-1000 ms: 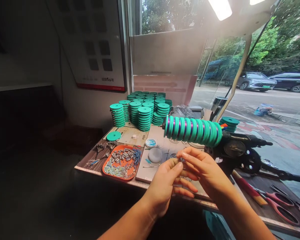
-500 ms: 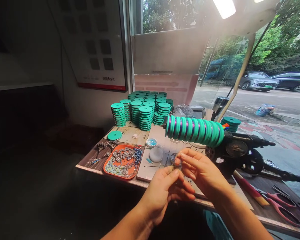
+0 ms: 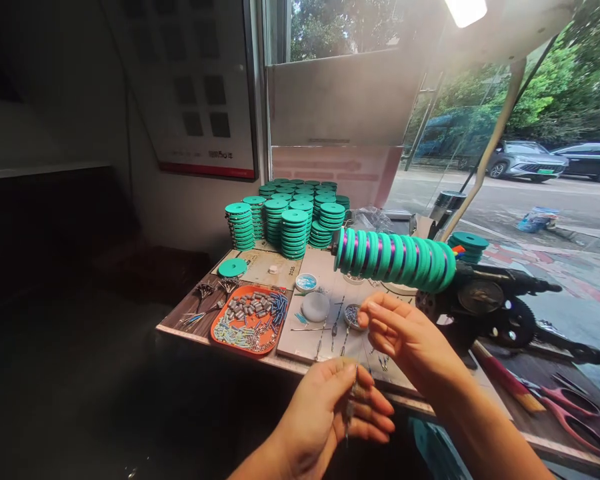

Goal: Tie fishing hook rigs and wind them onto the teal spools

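Observation:
My left hand [image 3: 325, 403] is at the table's front edge, thumb and index finger pinched on a small fishing rig [image 3: 349, 417], a thin dark strand hanging across the palm; its other fingers are loosely spread. Above and to the right, my right hand [image 3: 405, 333] has thumb and forefinger pressed together on what looks like thin fishing line, faintly seen running down toward the left hand. Beside its fingertips stands a small round dish [image 3: 351, 316] of tiny metal parts. Several finished-looking rigs [image 3: 335, 329] lie on the pale board [image 3: 295, 343].
A row of green foam spools [image 3: 395, 259] wound with purple line sits on a black winder [image 3: 485, 297] at right. Green spool stacks [image 3: 294, 233] stand behind. An orange tray [image 3: 214, 332] holds weights and small tubes. Scissors [image 3: 577, 427] and a red-handled brush [image 3: 510, 380] lie at right.
My hands were close together and have moved apart: the left went down toward the table edge with the rig, the right stayed higher. The view shifted slightly.

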A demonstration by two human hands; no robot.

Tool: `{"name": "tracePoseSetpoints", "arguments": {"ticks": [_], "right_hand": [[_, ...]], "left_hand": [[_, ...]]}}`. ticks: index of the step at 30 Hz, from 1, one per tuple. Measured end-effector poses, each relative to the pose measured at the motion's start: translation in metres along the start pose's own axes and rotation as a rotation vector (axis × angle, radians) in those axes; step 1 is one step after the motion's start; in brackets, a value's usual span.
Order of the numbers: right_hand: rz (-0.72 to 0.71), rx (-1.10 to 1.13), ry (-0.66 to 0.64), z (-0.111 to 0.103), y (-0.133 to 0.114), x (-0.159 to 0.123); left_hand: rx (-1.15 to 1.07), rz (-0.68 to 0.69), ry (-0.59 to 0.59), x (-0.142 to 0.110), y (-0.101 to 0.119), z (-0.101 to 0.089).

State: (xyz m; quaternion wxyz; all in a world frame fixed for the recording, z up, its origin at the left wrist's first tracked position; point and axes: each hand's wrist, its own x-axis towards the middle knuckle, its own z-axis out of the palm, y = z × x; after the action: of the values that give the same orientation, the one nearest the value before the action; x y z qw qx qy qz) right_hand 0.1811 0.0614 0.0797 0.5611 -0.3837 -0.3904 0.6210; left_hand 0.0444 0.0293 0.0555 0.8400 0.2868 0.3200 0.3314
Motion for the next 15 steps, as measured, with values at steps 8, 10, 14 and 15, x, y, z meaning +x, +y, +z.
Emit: {"name": "tracePoseSetpoints", "arguments": {"ticks": [8, 10, 14, 15], "right_hand": [[-0.034, 0.003, 0.004, -0.003, 0.0, 0.003], [-0.031, -0.037, 0.008, -0.004, 0.003, 0.002], [0.057, -0.328, -0.18, -0.009, 0.01, -0.012], [0.072, -0.423, -0.24, -0.01, 0.012, -0.016]], "left_hand": [[-0.049, 0.001, -0.09, 0.0, -0.015, -0.02], [-0.06, 0.001, -0.134, 0.001, -0.019, -0.025], [-0.088, 0.017, -0.152, 0.002, -0.021, -0.029], [-0.084, 0.018, -0.148, 0.002, -0.021, -0.029]]}}
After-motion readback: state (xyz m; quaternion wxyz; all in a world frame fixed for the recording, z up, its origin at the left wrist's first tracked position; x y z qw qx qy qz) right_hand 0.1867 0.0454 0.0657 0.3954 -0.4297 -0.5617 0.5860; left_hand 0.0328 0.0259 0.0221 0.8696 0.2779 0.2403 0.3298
